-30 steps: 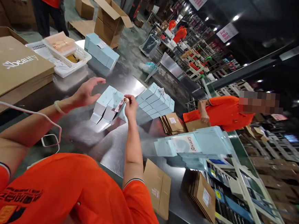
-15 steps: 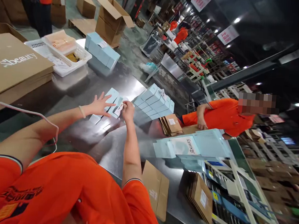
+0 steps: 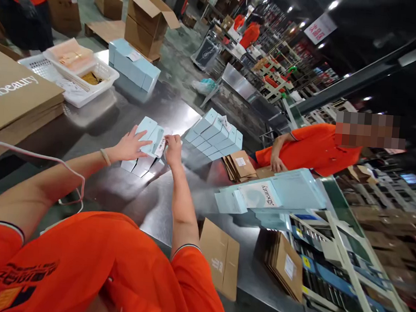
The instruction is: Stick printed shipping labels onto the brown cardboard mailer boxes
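Note:
Several pale blue boxes (image 3: 147,126) stand side by side on the steel table (image 3: 118,194) in front of me. Resting on their tops, my left hand (image 3: 131,146) has its fingers spread. My right hand (image 3: 173,148) pinches the edge of a white printed label (image 3: 160,147) at the right-hand box. Beyond my right hand is a larger block of pale blue boxes (image 3: 215,133), with a white slip on top.
White baskets (image 3: 91,89) and brown cartons (image 3: 18,98) are at the left, a blue box row (image 3: 134,66) behind. A cable (image 3: 49,157) crosses the left side. Flat blue boxes (image 3: 287,193) and brown cardboard (image 3: 219,258) lie right, near a person in orange (image 3: 309,147).
The view has shifted slightly. My right hand and the label have moved a little left, closer to my left hand, and the label now sits closer against the box.

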Demonstrator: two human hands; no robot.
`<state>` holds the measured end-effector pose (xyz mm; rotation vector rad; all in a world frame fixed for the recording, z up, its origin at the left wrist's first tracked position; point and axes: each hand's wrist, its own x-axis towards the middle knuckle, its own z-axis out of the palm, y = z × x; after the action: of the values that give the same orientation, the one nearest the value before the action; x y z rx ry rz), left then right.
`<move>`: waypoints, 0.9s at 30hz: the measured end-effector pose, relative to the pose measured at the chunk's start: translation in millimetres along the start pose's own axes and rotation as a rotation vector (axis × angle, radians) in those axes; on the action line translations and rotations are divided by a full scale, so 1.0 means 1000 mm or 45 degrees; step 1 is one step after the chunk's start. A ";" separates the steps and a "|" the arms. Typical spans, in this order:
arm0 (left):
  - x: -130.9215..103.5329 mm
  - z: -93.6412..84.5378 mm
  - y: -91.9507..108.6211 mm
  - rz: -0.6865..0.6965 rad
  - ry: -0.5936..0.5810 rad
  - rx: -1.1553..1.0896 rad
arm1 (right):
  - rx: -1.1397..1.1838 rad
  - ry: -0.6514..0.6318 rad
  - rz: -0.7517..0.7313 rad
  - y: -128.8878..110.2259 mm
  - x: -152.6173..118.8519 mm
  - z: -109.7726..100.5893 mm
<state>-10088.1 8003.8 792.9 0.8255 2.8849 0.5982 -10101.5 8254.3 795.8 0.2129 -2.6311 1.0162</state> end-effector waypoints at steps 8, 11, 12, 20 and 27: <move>-0.004 -0.004 -0.015 0.028 0.039 -0.107 | -0.148 0.684 0.103 0.034 -0.003 -0.021; -0.003 -0.004 -0.017 0.024 0.022 -0.131 | -0.041 0.644 0.200 0.032 0.007 -0.034; -0.003 -0.003 -0.017 0.021 0.015 -0.130 | -0.009 0.552 0.182 0.029 0.009 -0.038; -0.001 -0.001 -0.018 0.040 0.001 -0.119 | 0.099 -0.145 -0.162 0.017 -0.038 -0.061; 0.000 -0.001 -0.019 0.039 -0.020 -0.043 | 0.209 -0.174 -0.141 0.016 -0.086 -0.048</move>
<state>-10097.3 7988.3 785.9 0.8670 2.8450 0.6383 -10013.6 8300.7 790.0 0.4763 -2.6216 1.2191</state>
